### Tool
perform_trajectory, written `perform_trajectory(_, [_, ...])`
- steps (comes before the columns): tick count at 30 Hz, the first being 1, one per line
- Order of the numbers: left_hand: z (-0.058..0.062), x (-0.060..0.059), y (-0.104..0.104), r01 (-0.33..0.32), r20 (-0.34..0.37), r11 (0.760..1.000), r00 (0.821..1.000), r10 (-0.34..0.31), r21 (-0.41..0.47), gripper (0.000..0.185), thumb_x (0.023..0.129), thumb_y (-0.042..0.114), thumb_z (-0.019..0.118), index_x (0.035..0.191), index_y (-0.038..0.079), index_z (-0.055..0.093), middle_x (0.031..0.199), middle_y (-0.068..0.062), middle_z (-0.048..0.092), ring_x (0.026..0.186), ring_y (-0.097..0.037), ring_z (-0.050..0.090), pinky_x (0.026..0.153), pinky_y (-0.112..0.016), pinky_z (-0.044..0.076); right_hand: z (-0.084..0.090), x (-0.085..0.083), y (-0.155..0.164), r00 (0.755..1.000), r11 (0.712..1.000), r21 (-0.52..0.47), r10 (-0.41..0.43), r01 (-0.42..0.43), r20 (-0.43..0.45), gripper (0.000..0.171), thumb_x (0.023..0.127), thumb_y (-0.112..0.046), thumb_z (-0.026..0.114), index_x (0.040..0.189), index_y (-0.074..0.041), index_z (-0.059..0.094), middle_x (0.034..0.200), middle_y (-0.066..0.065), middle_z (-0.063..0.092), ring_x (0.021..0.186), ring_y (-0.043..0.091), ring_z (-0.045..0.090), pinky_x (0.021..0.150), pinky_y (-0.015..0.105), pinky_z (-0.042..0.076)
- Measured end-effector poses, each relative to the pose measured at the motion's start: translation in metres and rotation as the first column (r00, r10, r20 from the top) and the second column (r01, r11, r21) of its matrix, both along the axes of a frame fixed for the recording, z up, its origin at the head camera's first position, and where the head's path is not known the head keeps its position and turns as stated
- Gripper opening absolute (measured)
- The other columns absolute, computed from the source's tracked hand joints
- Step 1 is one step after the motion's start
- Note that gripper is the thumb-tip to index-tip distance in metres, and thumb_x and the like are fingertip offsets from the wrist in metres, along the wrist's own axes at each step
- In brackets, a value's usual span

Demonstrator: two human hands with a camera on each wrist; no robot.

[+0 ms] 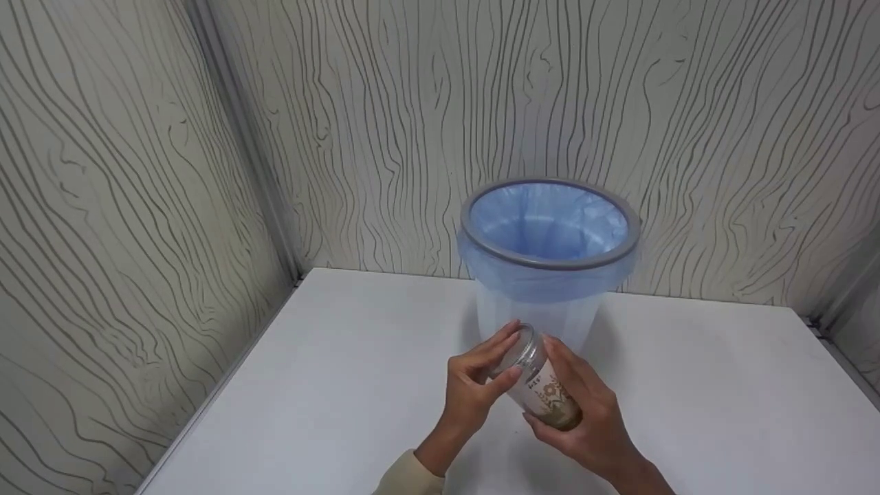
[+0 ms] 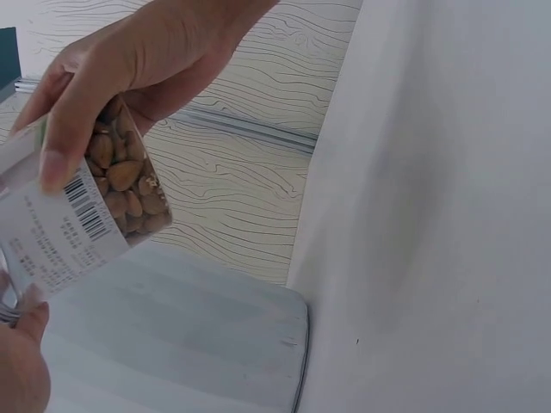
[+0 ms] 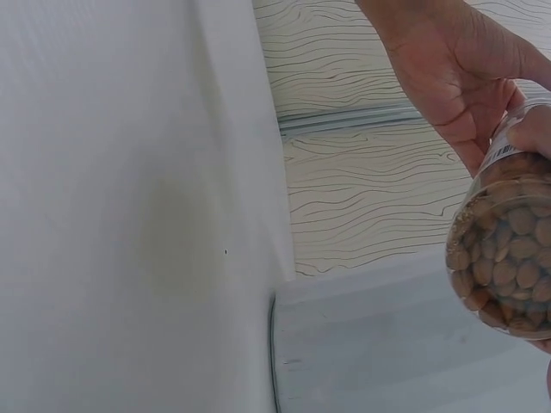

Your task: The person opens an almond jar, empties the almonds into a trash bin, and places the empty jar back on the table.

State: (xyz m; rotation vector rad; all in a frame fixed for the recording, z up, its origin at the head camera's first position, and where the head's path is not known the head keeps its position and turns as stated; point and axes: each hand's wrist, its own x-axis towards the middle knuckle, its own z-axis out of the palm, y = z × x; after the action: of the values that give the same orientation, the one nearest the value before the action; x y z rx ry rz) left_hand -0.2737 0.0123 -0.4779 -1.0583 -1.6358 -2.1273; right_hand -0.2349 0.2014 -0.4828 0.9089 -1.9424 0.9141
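Both hands hold a clear jar of almonds (image 1: 543,395) tilted in front of the bin in the head view. My left hand (image 1: 471,388) has its fingers and thumb spread around the jar's clear top end. Lower down, my right hand (image 1: 595,412) grips the body, which carries a white label (image 2: 65,225) with a barcode and a brown flower print. Brown almonds (image 3: 516,249) show through the jar's base in the right wrist view, gathered towards the bottom. The left wrist view catches a shiny ring at the top end beside my left fingers.
A pale bin (image 1: 543,316) with a blue liner (image 1: 519,237) and grey rim stands on the white table (image 1: 344,385), just beyond the hands. Walls (image 1: 385,137) with a wavy wood-grain pattern rise behind and to the left.
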Motion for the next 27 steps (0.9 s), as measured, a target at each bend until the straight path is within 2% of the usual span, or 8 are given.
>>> perform_trajectory(1, [0.0003,0.0003,0.0002,-0.004,0.005,1.0,1.0,0.004,0.003,0.041,0.094,0.013,0.07,0.133,0.0,0.064,0.146,-0.011,0.055,0.139,-0.03,0.049,0.113,-0.041,0.039,-0.0002,0.0001,0.0,1.0,1.0,-0.001,0.003,-0.003,0.001,0.095,0.073,-0.031,0.092,0.145,0.01,0.046,0.148,0.024,0.05,0.134,0.019,0.052,0.106,0.019,0.042])
perform_trajectory(4, [0.0014,0.0018,0.0008,-0.019,0.022,1.0,1.0,0.019,0.002,0.041,0.094,0.013,0.071,0.132,0.001,0.065,0.145,-0.009,0.057,0.138,-0.029,0.05,0.113,-0.041,0.039,-0.0005,0.0004,-0.0001,1.0,1.0,-0.009,-0.001,0.001,-0.005,0.094,0.075,-0.034,0.091,0.145,0.011,0.047,0.147,0.025,0.05,0.134,0.018,0.052,0.107,0.019,0.042])
perform_trajectory(8, [0.0035,0.0032,0.0017,-0.034,0.032,0.999,0.999,0.035,-0.004,0.04,0.093,0.013,0.072,0.131,0.002,0.066,0.143,-0.007,0.059,0.136,-0.028,0.052,0.112,-0.041,0.041,0.0012,0.0012,0.0004,1.0,1.0,-0.01,-0.01,0.01,-0.018,0.101,0.061,-0.019,0.097,0.144,0.011,0.048,0.146,0.025,0.051,0.132,0.018,0.053,0.106,0.02,0.042])
perform_trajectory(9, [0.0042,0.0033,0.0018,-0.036,0.031,0.999,0.999,0.036,-0.006,0.04,0.094,0.013,0.071,0.131,0.002,0.066,0.143,-0.007,0.059,0.136,-0.028,0.052,0.112,-0.041,0.041,0.002,0.0011,0.0007,1.0,1.0,-0.008,-0.007,0.007,-0.019,0.1,0.062,-0.019,0.096,0.144,0.011,0.048,0.146,0.025,0.051,0.132,0.018,0.053,0.106,0.019,0.042])
perform_trajectory(11, [0.0056,0.0034,0.0018,-0.038,0.025,0.999,0.999,0.038,-0.013,0.04,0.094,0.014,0.071,0.132,0.002,0.066,0.144,-0.008,0.058,0.137,-0.027,0.052,0.112,-0.041,0.041,0.0035,0.0008,0.0017,1.0,1.0,-0.005,-0.003,0.003,-0.021,0.103,0.056,-0.012,0.096,0.144,0.011,0.048,0.146,0.025,0.051,0.131,0.018,0.053,0.105,0.019,0.043])
perform_trajectory(16, [0.006,0.0014,0.0005,-0.016,0.003,0.999,1.0,0.016,-0.039,0.042,0.095,0.019,0.07,0.134,0.003,0.065,0.15,-0.008,0.053,0.141,-0.027,0.047,0.114,-0.042,0.039,0.006,-0.0001,0.0039,1.0,1.0,0.004,0.0,0.0,-0.023,0.099,0.062,-0.019,0.096,0.144,0.01,0.048,0.146,0.024,0.051,0.131,0.019,0.053,0.105,0.019,0.043])
perform_trajectory(20, [0.0046,-0.0009,-0.0002,0.007,-0.004,0.998,1.0,-0.007,-0.069,0.048,0.097,0.024,0.068,0.141,0.007,0.06,0.154,-0.008,0.049,0.14,-0.028,0.048,0.113,-0.044,0.041,0.0066,-0.0001,0.0038,1.0,1.0,0.015,-0.01,0.01,-0.022,0.103,0.057,-0.016,0.097,0.144,0.009,0.048,0.147,0.023,0.051,0.132,0.02,0.053,0.105,0.019,0.043])
perform_trajectory(27, [0.0031,-0.0018,-0.0007,-0.02,-0.027,0.995,0.999,0.017,-0.103,0.057,0.098,0.033,0.067,0.147,0.008,0.053,0.145,-0.007,0.053,0.134,-0.028,0.052,0.11,-0.045,0.044,0.0061,0.0012,0.0018,1.0,1.0,0.023,-0.004,0.004,-0.008,0.106,0.054,-0.012,0.097,0.145,0.009,0.047,0.147,0.021,0.051,0.13,0.019,0.055,0.104,0.018,0.044])
